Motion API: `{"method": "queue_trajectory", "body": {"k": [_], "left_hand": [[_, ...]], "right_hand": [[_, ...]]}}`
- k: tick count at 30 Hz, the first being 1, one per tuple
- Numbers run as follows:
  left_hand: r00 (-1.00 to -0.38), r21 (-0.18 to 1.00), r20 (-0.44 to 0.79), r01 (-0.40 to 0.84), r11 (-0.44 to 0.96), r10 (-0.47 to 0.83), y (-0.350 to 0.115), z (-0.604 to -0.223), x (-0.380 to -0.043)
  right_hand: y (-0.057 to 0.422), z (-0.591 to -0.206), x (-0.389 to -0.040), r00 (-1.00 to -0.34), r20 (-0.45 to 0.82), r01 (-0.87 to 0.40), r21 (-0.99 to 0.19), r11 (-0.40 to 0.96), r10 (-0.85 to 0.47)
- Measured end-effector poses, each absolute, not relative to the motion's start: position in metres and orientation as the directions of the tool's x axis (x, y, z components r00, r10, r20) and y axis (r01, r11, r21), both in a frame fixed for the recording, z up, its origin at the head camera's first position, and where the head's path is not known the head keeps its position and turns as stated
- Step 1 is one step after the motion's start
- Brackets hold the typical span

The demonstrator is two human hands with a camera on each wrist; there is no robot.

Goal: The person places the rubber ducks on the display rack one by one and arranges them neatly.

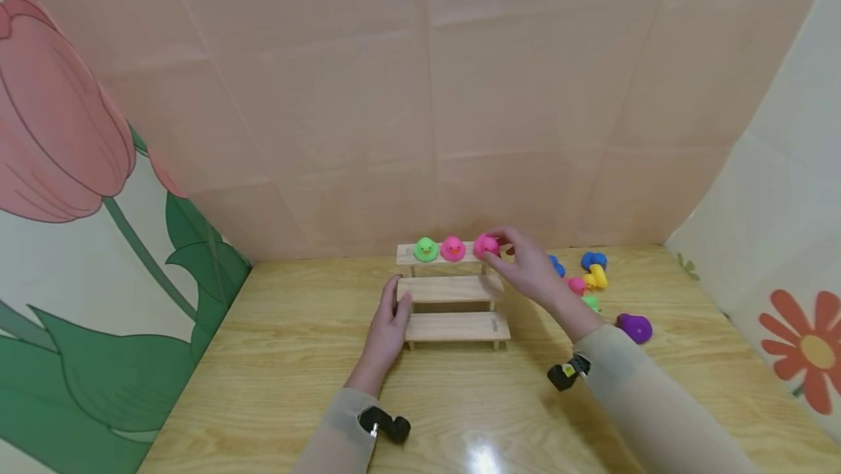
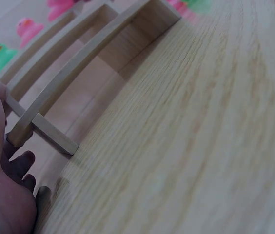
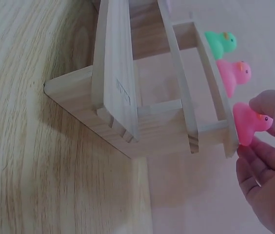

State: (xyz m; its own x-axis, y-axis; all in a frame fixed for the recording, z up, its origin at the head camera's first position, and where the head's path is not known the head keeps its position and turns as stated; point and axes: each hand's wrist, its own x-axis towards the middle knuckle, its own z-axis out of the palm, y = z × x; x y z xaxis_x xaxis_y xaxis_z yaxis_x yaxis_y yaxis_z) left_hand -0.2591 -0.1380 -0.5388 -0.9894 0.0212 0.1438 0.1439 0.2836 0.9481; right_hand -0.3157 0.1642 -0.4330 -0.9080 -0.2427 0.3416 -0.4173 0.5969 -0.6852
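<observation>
A three-tier wooden stand [image 1: 450,289] rises in steps on the table. On its top tier a green rubber duck [image 1: 425,250] sits at the left and a pink rubber duck [image 1: 452,248] in the middle. At the right end of that tier, my right hand [image 1: 531,269] pinches another pink rubber duck [image 3: 247,124] between thumb and fingers, the duck's base right at the board. My left hand [image 1: 386,331] grips the left end of the stand, thumb in front; in the left wrist view its fingers [image 2: 20,165] curl around the end of the lower boards.
Right of the stand lie a purple duck [image 1: 634,328], a yellow duck [image 1: 596,277], blue ducks [image 1: 594,261], a pink one [image 1: 576,285] and a green one [image 1: 590,303], partly behind my right arm. A pinkish sheet [image 1: 420,94] covers the wall behind the table.
</observation>
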Motion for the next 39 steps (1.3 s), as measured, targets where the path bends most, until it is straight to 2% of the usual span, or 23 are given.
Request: {"method": "queue_trajectory", "body": {"k": [19,39], "left_hand": [[-0.99,0.946,0.143,0.142,0.292,0.018,-0.1377,-0.54,-0.2598],[-0.99,0.948,0.139,0.138,0.287,0.017,-0.1386,-0.5402,-0.2594]], "right_hand": [[0.1601,-0.4371,-0.3189,-0.916,0.301,-0.401,-0.688,0.605,-0.265],[0.1583,-0.4422,-0.3224,-0.897,0.347,-0.44,-0.656,0.613,-0.274]]}}
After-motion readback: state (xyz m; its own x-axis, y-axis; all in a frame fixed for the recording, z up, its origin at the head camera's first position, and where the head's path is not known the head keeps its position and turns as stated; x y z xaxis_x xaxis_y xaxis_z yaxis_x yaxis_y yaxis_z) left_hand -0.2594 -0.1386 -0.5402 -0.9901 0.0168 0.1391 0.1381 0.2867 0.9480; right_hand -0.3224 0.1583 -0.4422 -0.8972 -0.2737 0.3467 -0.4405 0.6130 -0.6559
